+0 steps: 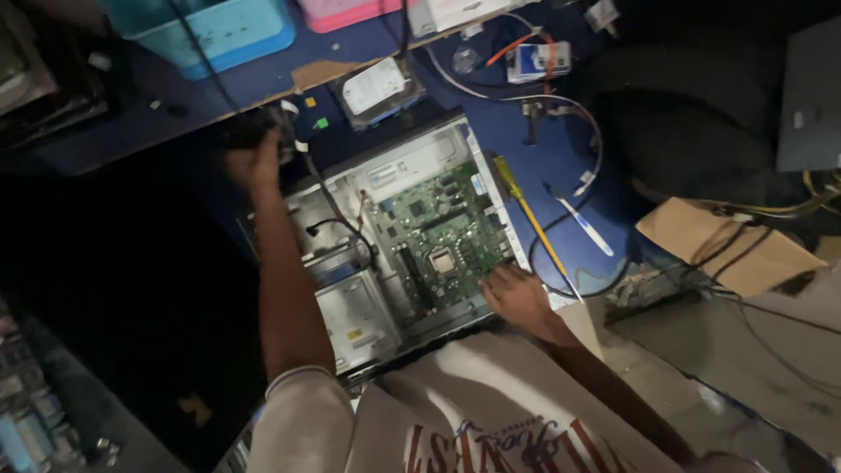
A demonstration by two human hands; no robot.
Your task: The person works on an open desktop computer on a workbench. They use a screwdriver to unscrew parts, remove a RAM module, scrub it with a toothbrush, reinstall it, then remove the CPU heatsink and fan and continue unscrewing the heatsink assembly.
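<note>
The computer case (399, 236) lies open on its side on the blue table (543, 158), right in front of us, with the green circuit board (442, 236) facing up and the grey power box (355, 320) at its near corner. Our left hand (254, 162) is at the far left corner, fingers clenched around a dark bundle of cables (280, 131) that trails into the case. Our right hand (517, 293) rests on the near right edge of the board; we cannot tell whether its fingers grip anything.

We judge the steel case heavy and stiff, with thin edges that may bite, so we would take it by its outer walls. The board is fragile; we would touch only its edges. A yellow-handled screwdriver (530, 219) lies just beside the case, a hard drive (381, 88) beyond it.
</note>
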